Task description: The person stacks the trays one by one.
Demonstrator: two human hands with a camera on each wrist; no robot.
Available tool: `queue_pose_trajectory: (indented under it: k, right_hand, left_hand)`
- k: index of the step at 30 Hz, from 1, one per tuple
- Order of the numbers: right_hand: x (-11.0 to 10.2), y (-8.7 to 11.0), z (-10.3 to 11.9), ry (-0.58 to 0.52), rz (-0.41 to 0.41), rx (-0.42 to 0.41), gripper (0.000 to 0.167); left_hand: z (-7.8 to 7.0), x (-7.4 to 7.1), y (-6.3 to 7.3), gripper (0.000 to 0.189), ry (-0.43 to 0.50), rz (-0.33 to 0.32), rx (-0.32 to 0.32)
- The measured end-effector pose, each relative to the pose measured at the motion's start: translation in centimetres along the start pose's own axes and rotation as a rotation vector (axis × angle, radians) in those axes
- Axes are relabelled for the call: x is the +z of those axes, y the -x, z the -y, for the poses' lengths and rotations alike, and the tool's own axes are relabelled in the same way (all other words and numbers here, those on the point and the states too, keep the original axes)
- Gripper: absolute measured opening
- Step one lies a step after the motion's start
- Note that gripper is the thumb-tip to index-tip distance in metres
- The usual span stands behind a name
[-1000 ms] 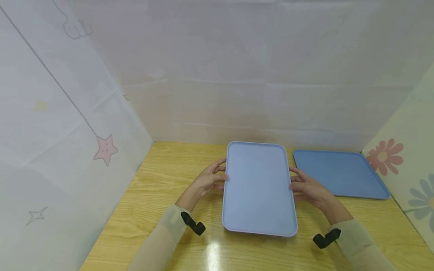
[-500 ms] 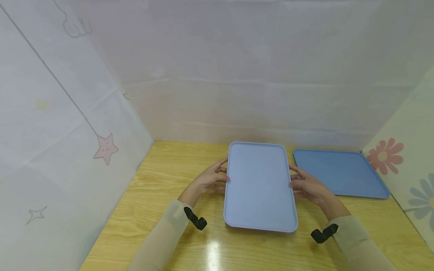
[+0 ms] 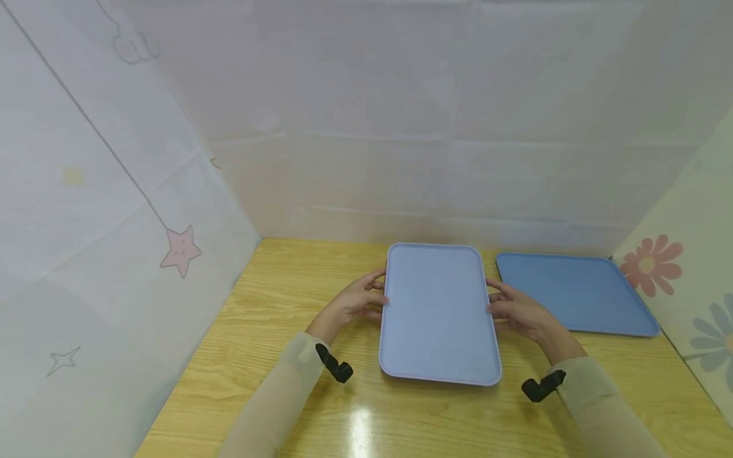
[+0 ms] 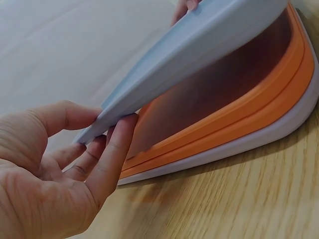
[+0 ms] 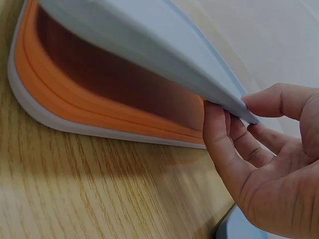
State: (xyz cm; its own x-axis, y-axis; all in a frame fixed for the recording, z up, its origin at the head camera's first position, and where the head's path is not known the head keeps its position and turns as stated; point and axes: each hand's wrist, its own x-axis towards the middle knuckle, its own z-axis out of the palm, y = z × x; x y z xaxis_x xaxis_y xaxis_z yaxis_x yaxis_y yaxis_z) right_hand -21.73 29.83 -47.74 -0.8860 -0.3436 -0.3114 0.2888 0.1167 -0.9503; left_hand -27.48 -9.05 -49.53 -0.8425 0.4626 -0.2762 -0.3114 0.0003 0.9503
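Observation:
A light blue rectangular tray (image 3: 439, 312) is held by both hands at its long sides, its near end raised. My left hand (image 3: 350, 304) pinches the left rim, thumb on top and fingers beneath. On the opposite rim my right hand (image 3: 520, 315) pinches in the same way. Under the tilted tray, the left wrist view shows stacked orange trays (image 4: 271, 110) resting on a pale lavender tray (image 4: 244, 149). The same orange trays (image 5: 92, 110) appear in the right wrist view, with a dark gap between them and the held tray. From the head view this stack is hidden.
A darker blue tray (image 3: 578, 296) lies on the wooden table (image 3: 275, 286) at the back right, just beyond my right hand. A pale cloth wall (image 3: 401, 159) closes off the back, with patterned sheets at the left and right sides.
The light blue tray's near end has shifted away from me, so it looks shorter in the head view. Both hands keep their grip and move slightly with it. The darker blue tray stays put.

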Motion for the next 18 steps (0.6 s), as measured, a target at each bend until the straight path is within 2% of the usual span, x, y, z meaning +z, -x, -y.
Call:
queue_pose_trajectory:
  k: [14, 18]
  right_hand:
    - [-1.0, -1.2, -1.3, 0.006, -0.037, 0.019, 0.088]
    - [-0.9, -1.6, -1.4, 0.042, -0.047, 0.016, 0.086]
  left_hand:
    - [0.3, 0.5, -1.6, 0.084, -0.029, -0.026, -0.02]
    - [0.3, 0.6, -1.8, 0.083, -0.038, -0.043, -0.03]
